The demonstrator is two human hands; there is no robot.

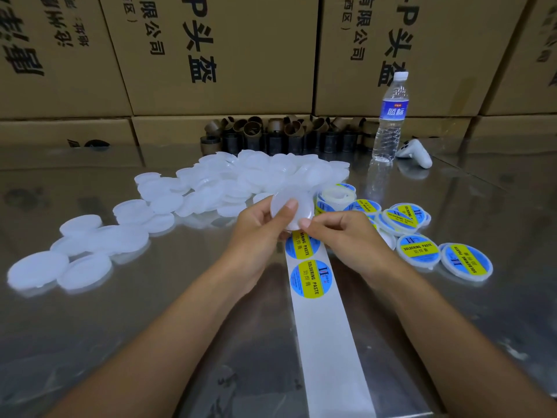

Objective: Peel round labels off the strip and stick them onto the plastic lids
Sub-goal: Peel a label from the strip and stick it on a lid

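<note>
Left hand [259, 233]: curled round a blank lid [301, 206], thumb laid across its face, the other fingers behind it.
Right hand [346, 236]: thumb and forefinger pinch the near right edge of the same lid; the remaining fingers are curled loosely below.
Blank lid: held up off the table [150, 312] between both hands, tilted toward the camera, just above the far end of the strip.
Strip [328, 342]: white backing paper lying flat on the table, running from under the hands toward the near edge.
Labels on the strip: two round blue-and-yellow ones – one [310, 277] fully in view, the other [301, 247] partly hidden by the hands.
Label roll [334, 196]: just behind the right hand.
Labelled lids [417, 253]: a loose cluster on the table to the right of the right hand.
Unlabelled lids [241, 179]: a large heap spreading from behind the hands out to the left.
Behind – a water bottle [390, 116] standing upright, a white controller [417, 152] beside it, a row of cardboard tubes [286, 134] and stacked cardboard boxes [223, 49].
</note>
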